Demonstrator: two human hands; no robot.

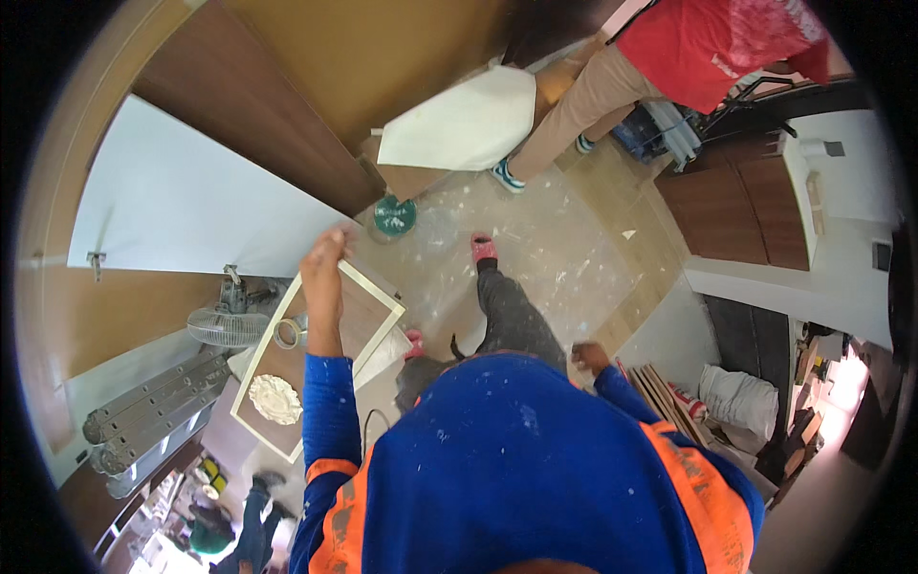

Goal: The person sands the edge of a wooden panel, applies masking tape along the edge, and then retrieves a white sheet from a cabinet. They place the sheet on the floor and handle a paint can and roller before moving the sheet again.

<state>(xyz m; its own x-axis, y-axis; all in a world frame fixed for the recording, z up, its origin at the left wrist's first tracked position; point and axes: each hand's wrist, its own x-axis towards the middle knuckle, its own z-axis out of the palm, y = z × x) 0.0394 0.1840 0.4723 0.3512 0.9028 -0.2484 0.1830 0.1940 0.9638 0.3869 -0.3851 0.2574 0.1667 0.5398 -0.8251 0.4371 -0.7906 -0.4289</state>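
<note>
My left hand is raised beside the near corner of a white door panel with metal hinges along its lower edge. Its fingers are curled together and slightly blurred; whether they grip the panel's edge or something small is hidden. Below that arm lies a cream-edged brown board. On the board rest a roll of tape and a scalloped cream round piece. Out to my right, my right hand hangs with fingers curled in and nothing visible in them.
A green-topped bucket stands on the paint-spotted floor. Past it, a person in a red shirt stands by a large white sheet. A fan and folded ladder are at left; boards and a white sack at right.
</note>
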